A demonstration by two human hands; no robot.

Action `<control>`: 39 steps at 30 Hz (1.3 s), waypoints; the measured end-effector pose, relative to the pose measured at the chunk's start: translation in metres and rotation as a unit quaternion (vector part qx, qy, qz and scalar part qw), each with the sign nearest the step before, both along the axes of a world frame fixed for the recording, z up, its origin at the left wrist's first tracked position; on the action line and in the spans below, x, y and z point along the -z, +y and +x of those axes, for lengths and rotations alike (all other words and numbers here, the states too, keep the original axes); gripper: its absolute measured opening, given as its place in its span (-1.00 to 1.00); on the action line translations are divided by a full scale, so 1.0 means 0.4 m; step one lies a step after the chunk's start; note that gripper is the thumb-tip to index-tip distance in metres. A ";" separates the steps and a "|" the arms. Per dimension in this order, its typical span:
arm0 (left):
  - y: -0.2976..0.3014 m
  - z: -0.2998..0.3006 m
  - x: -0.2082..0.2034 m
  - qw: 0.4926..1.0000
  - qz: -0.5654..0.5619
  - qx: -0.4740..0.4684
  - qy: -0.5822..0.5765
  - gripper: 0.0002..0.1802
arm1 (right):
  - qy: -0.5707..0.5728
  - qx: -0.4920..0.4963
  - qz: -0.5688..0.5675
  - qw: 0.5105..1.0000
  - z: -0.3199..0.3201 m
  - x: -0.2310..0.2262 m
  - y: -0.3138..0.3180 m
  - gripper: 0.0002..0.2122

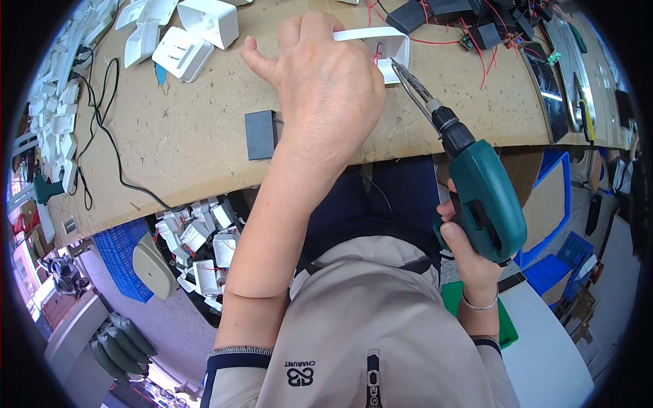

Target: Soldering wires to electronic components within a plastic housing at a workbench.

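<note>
My left hand [330, 88] is closed on a white plastic housing [402, 49] at the far middle of the table, its open side toward me. The back of the hand hides most of the housing and the fingertips. A short red wire [377, 53] shows inside. In my right hand [471, 257] is a green soldering gun [486, 194], gripped by its handle. Its metal tip and thin guide tube point up and left, reaching the housing's open mouth. Whether the tip touches anything inside cannot be made out. A dark grey rectangular block [260, 135] lies left of my left wrist.
White plug housings [182, 54] lie at the back left, by a black cable [117, 160]. Black blocks with red wires [484, 35] crowd the back right. Below the table's front edge, a container holds white housings [206, 277] beside a blue crate [122, 262].
</note>
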State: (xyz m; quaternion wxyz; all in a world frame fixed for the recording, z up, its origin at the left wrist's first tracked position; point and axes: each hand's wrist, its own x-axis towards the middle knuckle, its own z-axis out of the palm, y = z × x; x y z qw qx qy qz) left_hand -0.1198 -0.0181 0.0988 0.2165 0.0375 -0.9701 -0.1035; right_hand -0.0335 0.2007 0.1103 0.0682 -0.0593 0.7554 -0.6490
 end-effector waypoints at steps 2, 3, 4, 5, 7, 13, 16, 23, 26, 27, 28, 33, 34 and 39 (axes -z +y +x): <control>-0.002 0.004 0.005 1.000 0.003 0.002 0.005 -0.86 | 0.005 -0.005 0.008 1.000 0.004 -0.002 0.008 -0.48; -0.005 0.006 0.006 1.000 0.006 0.004 0.010 -0.86 | 0.001 -0.018 0.012 1.000 0.008 -0.002 0.016 -0.47; -0.008 0.009 0.003 1.000 0.006 0.004 0.010 -0.86 | -0.002 -0.032 0.015 0.999 0.011 -0.002 0.021 -0.45; -0.012 0.013 -0.003 1.000 0.001 0.014 0.009 -0.86 | -0.002 -0.033 0.015 0.999 0.014 -0.006 0.022 -0.45; -0.020 0.022 -0.013 1.000 -0.004 0.023 0.009 -0.86 | -0.018 -0.024 -0.018 0.999 0.016 -0.017 0.019 -0.44; -0.046 0.041 -0.011 0.990 0.078 0.089 0.071 -0.91 | 0.064 0.028 -0.019 0.997 -0.036 -0.047 -0.036 -0.44; -0.065 0.044 0.006 0.963 0.180 0.154 0.127 -0.91 | 0.144 0.002 -0.002 0.990 -0.093 -0.047 -0.073 -0.46; -0.073 0.058 -0.008 0.942 0.244 0.211 0.092 -0.91 | 0.293 -0.065 0.101 0.949 -0.199 -0.030 -0.173 -0.54; -0.077 0.059 -0.015 0.937 0.252 0.225 0.088 -0.92 | 0.305 -0.060 0.074 0.947 -0.210 -0.016 -0.195 -0.56; -0.078 0.060 -0.016 0.934 0.257 0.235 0.084 -0.92 | 0.305 -0.062 0.077 0.947 -0.213 -0.017 -0.201 -0.56; -0.079 0.060 -0.014 0.933 0.260 0.234 0.085 -0.92 | 0.315 -0.061 0.078 0.944 -0.218 -0.019 -0.206 -0.56; -0.075 0.063 -0.021 0.946 0.218 0.224 0.086 -0.93 | 0.284 -0.046 0.049 0.957 -0.218 -0.025 -0.215 -0.55; -0.077 0.063 -0.019 0.946 0.220 0.223 0.086 -0.93 | 0.295 -0.055 0.057 0.952 -0.220 -0.030 -0.212 -0.55; -0.086 0.064 -0.013 0.934 0.250 0.243 0.082 -0.92 | 0.304 -0.072 0.064 0.948 -0.224 -0.030 -0.212 -0.53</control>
